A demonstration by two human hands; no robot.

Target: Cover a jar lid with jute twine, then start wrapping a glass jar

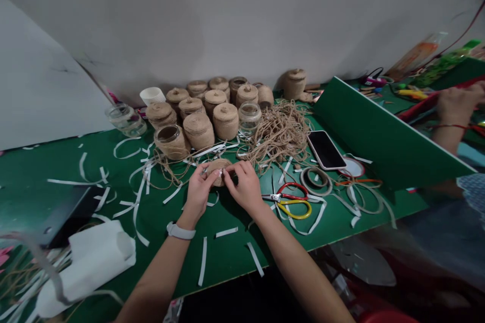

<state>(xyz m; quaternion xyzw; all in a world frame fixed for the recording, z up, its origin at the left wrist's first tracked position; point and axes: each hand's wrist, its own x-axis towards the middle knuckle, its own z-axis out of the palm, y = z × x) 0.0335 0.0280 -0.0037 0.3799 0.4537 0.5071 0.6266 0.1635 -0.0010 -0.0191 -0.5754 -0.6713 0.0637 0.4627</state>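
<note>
Between my two hands is a round, twine-wrapped lid [219, 165] over the green table. My left hand [199, 186] grips its left side, thumb pressed toward the near edge. My right hand [243, 184] closes on the right, its thumb and forefinger pinched at the near edge, where a small white bit shows between the fingertips. Just beyond stand several twine-wrapped jars [199, 131], some lidded, and a bare glass jar [250, 117]. A loose heap of twine [284, 131] lies to their right. Scissors [291, 202] with red and yellow handles rest right of my right hand.
White paper strips [202, 261] are scattered over the green table [159, 267]. A phone [326, 150] and tape rolls [316, 180] lie to the right, before a green upright board [382, 136]. Beyond it is another person's hand [458, 103]. A white roll [91, 262] sits front left.
</note>
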